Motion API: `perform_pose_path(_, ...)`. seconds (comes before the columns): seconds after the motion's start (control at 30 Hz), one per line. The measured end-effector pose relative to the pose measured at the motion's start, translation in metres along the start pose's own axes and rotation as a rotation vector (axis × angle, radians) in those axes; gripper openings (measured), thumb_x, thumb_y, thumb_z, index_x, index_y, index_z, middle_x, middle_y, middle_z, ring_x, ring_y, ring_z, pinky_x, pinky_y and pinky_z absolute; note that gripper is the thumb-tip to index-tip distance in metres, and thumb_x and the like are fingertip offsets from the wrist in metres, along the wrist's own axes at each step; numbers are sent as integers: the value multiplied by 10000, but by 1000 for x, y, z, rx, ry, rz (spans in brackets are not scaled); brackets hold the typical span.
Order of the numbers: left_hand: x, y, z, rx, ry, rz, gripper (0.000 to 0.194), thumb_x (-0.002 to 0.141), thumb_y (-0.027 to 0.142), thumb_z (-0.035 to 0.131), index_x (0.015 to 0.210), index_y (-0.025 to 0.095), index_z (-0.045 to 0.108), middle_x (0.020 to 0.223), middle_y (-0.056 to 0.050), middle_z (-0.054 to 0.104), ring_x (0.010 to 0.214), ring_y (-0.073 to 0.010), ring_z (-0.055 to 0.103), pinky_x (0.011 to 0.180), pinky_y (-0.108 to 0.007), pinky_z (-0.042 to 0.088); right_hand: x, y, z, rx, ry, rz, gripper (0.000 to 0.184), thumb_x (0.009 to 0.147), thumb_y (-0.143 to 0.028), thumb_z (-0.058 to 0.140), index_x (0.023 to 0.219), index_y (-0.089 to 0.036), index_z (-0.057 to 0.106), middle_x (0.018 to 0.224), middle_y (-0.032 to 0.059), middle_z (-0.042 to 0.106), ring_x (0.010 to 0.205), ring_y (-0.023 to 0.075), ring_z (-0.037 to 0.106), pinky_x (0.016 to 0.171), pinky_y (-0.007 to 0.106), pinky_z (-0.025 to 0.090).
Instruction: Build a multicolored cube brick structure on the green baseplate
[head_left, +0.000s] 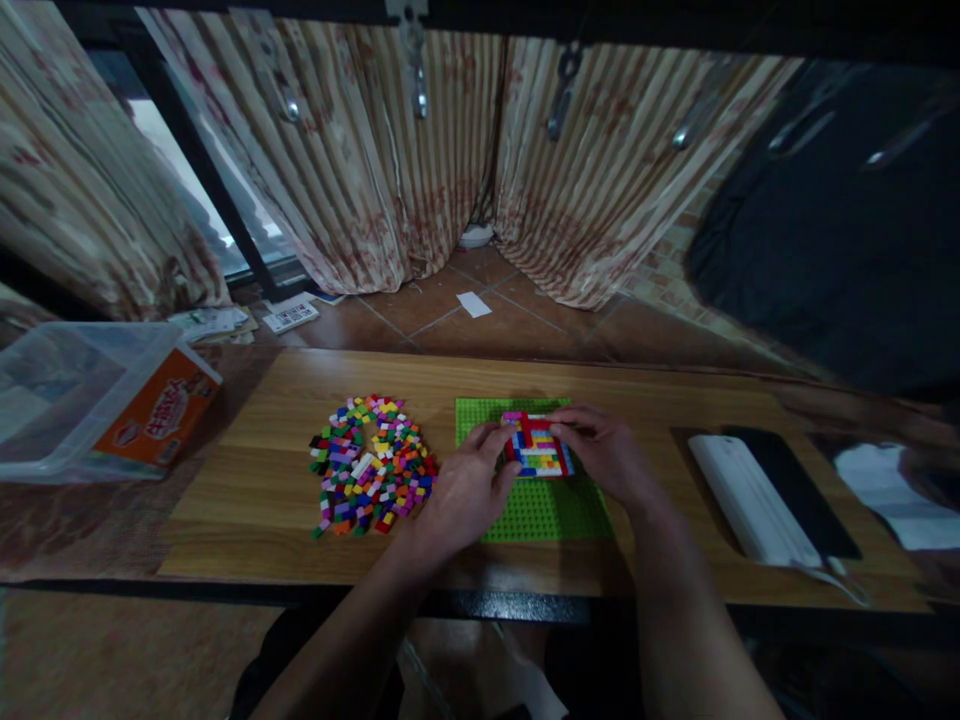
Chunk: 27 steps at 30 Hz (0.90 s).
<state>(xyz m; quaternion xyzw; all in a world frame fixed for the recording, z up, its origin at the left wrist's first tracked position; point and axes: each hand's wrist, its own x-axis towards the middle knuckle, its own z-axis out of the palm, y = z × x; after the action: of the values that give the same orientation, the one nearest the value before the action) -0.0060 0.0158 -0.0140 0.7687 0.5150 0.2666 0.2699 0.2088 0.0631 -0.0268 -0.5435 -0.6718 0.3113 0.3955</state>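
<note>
A flat block of multicoloured toy building bricks rests on the upper part of a green studded baseplate. Along the block's left edge, the thumb and fingers of my left hand are bent and grip its side. My right hand is at the upper right corner, with thumb and forefinger pinched together against the block's top. Whatever the right fingertips hold is too small to make out. To the left of my left hand, a heap of loose small bricks in many colours is spread over the wooden table.
A clear plastic bin with an orange label stands at the far left. To the right lie a white elongated device with a strap and a dark flat object. Metal clips hang overhead. A person in dark clothing is at the upper right.
</note>
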Motion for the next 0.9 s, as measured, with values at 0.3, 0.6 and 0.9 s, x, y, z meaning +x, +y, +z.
perform_pose_path(0.3, -1, -2, -1, 13, -15, -21, 427, 964, 277, 463, 1383, 196, 465, 1383, -120, 544, 1122, -249, 644, 992, -415, 519, -4, 1, -5, 83, -32, 7, 152, 805, -383, 688, 854, -263, 767, 1007, 46, 702, 983, 211, 648, 901, 389, 501)
perform_pose_path(0.6, 0, 1, 2, 51, -21, 17, 455, 968, 287, 471, 1412, 189, 459, 1391, -142, 519, 1171, -240, 616, 1015, -413, 511, -4, -1, -3, 43, -21, 2, 145, 801, -386, 696, 849, -273, 773, 1009, 46, 688, 959, 207, 650, 898, 405, 499)
perform_pose_path(0.9, 0, 9, 7, 319, -35, 34, 486, 995, 365, 416, 1470, 265, 403, 1370, -146, 498, 1145, -245, 618, 950, -395, 536, -4, 1, -2, 79, 9, 23, 143, 763, -399, 735, 805, -270, 780, 983, 47, 700, 930, 199, 658, 877, 395, 512)
